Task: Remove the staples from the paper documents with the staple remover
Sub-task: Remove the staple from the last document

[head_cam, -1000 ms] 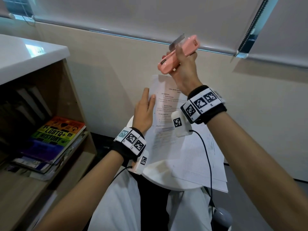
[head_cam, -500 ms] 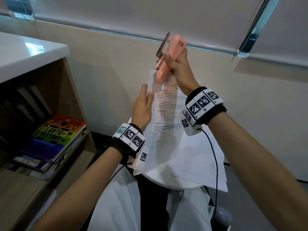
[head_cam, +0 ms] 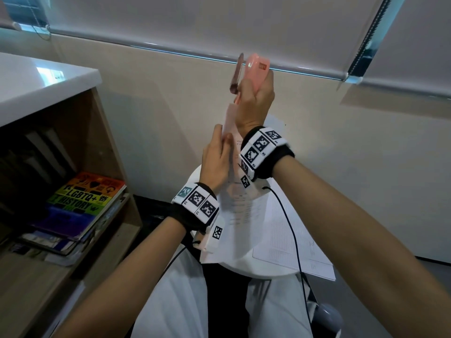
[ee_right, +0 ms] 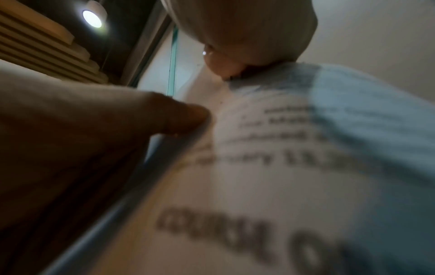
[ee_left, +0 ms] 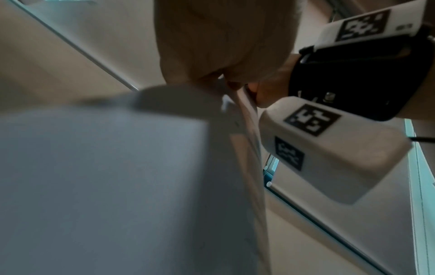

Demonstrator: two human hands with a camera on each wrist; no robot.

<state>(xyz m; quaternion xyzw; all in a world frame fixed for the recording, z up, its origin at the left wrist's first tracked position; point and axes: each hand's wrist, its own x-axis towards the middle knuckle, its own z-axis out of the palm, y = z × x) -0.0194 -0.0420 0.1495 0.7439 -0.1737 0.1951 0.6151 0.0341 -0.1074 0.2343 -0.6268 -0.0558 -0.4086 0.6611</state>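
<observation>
The paper (head_cam: pixel 240 211) stands raised off the round table (head_cam: pixel 246 267), its top corner up between my hands, its print blurred in the right wrist view. My right hand (head_cam: pixel 255 103) is curled tight round the pink staple remover (head_cam: pixel 256 69), held upright above that corner with its metal blade (head_cam: pixel 236 73) swung out to the left. My left hand (head_cam: pixel 216 162) holds the paper's left edge, thumb on the front; the fingers behind are hidden. More sheets (head_cam: pixel 292 242) lie flat on the table. Books (head_cam: pixel 80 203) sit on the shelf at left.
</observation>
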